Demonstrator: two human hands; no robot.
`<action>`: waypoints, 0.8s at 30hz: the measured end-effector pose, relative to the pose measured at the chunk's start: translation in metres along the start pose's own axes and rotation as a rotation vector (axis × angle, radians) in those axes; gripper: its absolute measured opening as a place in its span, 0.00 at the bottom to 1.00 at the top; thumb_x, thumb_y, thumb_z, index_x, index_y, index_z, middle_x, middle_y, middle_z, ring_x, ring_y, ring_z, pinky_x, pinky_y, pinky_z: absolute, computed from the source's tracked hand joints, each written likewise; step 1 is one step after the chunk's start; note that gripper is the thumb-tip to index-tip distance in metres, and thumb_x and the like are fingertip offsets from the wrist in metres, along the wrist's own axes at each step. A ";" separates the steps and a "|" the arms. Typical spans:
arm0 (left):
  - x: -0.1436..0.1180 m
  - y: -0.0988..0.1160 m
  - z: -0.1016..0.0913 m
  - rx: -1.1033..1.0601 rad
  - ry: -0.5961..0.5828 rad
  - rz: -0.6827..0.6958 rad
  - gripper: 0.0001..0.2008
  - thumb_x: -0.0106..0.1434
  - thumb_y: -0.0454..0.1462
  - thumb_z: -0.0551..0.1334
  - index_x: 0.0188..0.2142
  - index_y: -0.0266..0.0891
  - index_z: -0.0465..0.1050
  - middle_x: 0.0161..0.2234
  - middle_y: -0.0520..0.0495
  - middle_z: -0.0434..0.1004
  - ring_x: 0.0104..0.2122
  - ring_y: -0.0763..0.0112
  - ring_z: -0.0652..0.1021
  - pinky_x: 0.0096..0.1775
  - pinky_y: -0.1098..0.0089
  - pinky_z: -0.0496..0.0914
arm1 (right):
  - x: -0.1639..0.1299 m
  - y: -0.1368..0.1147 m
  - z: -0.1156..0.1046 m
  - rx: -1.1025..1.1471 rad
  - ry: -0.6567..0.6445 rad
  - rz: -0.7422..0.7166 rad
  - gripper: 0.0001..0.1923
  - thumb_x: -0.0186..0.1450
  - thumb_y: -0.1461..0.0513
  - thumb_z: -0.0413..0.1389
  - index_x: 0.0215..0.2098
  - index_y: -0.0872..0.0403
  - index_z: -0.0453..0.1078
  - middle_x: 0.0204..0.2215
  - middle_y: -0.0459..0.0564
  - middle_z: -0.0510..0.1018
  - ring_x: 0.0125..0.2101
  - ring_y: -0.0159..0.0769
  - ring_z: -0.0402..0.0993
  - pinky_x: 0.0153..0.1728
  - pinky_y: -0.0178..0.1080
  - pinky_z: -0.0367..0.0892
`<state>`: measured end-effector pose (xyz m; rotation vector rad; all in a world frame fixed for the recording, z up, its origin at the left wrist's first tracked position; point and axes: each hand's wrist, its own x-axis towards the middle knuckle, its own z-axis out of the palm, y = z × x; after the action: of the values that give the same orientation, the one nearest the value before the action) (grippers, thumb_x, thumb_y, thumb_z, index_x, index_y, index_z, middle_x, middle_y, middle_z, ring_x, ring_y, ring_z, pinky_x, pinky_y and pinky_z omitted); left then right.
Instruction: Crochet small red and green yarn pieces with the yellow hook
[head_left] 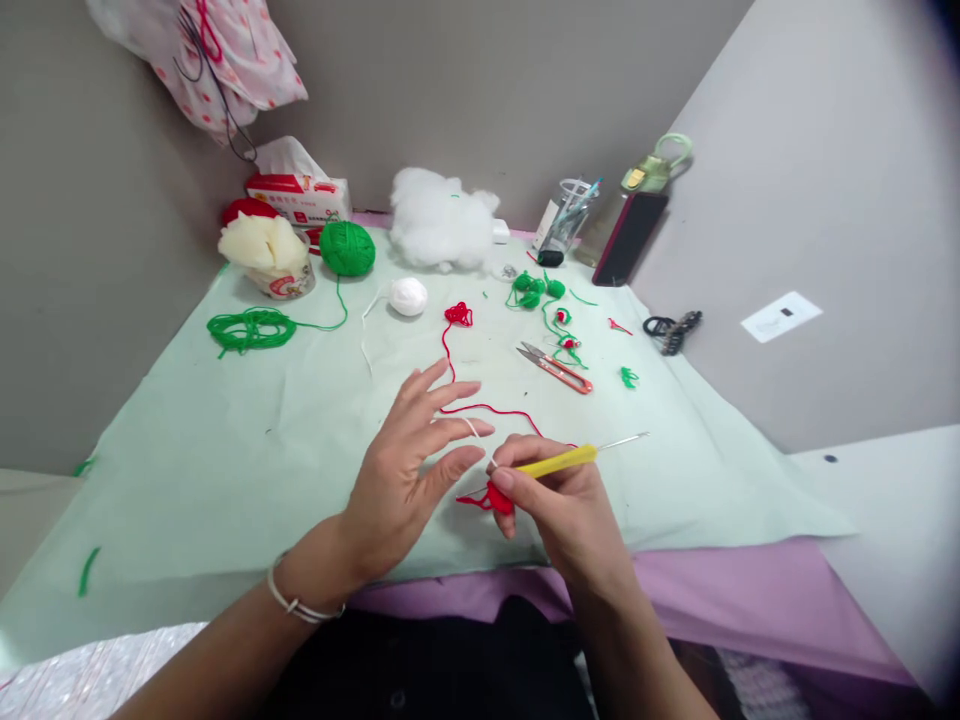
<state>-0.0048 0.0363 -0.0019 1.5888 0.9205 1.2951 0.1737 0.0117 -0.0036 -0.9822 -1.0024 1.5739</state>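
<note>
My left hand [401,460] is spread open, its fingers stretched to the right. A thin strand of white yarn [474,430] lies over its index finger and runs to my right hand [559,500]. That hand is closed, holding a yellow-handled crochet hook [562,461] whose metal tip points right, away from the work. Its thumb and fingers also pinch a small red crochet piece [499,497], partly hidden behind them. Red yarn [487,407] trails across the cloth from a small red tangle [459,315] toward my right hand.
Thread snips [555,369] lie beyond my right hand, near small green and red crochet pieces [562,317]. Farther back are a white yarn ball [408,296], a green yarn ball [347,248], white stuffing [442,220], a tissue box [322,200] and a leaning phone [631,240].
</note>
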 end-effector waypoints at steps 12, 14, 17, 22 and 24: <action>-0.003 -0.004 0.006 -0.469 0.209 -0.413 0.09 0.62 0.38 0.75 0.43 0.47 0.88 0.31 0.54 0.82 0.31 0.74 0.76 0.40 0.72 0.72 | 0.001 0.000 0.013 -0.113 0.024 -0.425 0.02 0.67 0.63 0.67 0.37 0.49 0.80 0.29 0.43 0.79 0.23 0.28 0.75 0.25 0.33 0.72; -0.004 -0.004 0.010 -0.517 0.154 -0.430 0.17 0.60 0.37 0.77 0.49 0.45 0.86 0.30 0.54 0.80 0.31 0.73 0.77 0.38 0.72 0.72 | 0.002 0.000 0.017 -0.328 0.083 -0.565 0.06 0.68 0.67 0.65 0.37 0.49 0.80 0.29 0.44 0.79 0.28 0.31 0.76 0.29 0.34 0.73; -0.006 -0.002 0.016 -0.562 0.149 -0.454 0.26 0.57 0.37 0.79 0.55 0.43 0.82 0.31 0.54 0.80 0.33 0.71 0.78 0.39 0.71 0.73 | 0.002 0.003 0.020 -0.648 0.192 -0.755 0.10 0.67 0.70 0.64 0.40 0.48 0.80 0.31 0.46 0.79 0.32 0.33 0.76 0.31 0.36 0.74; -0.011 0.006 0.015 -0.474 0.066 -0.485 0.30 0.62 0.40 0.75 0.63 0.41 0.76 0.36 0.50 0.83 0.36 0.67 0.79 0.44 0.66 0.75 | -0.001 0.013 0.008 -0.975 0.307 -0.942 0.19 0.68 0.72 0.62 0.50 0.44 0.80 0.35 0.47 0.75 0.31 0.34 0.75 0.29 0.37 0.73; -0.014 0.011 0.011 -0.436 0.022 -0.464 0.27 0.68 0.41 0.70 0.64 0.41 0.75 0.40 0.47 0.85 0.39 0.65 0.80 0.48 0.63 0.75 | -0.003 0.015 0.001 -1.073 0.292 -1.022 0.25 0.68 0.73 0.61 0.57 0.42 0.78 0.37 0.48 0.76 0.33 0.35 0.76 0.30 0.37 0.74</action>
<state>0.0034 0.0179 0.0029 0.9559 0.8806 1.0871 0.1689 0.0056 -0.0174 -1.0305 -1.7748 -0.0276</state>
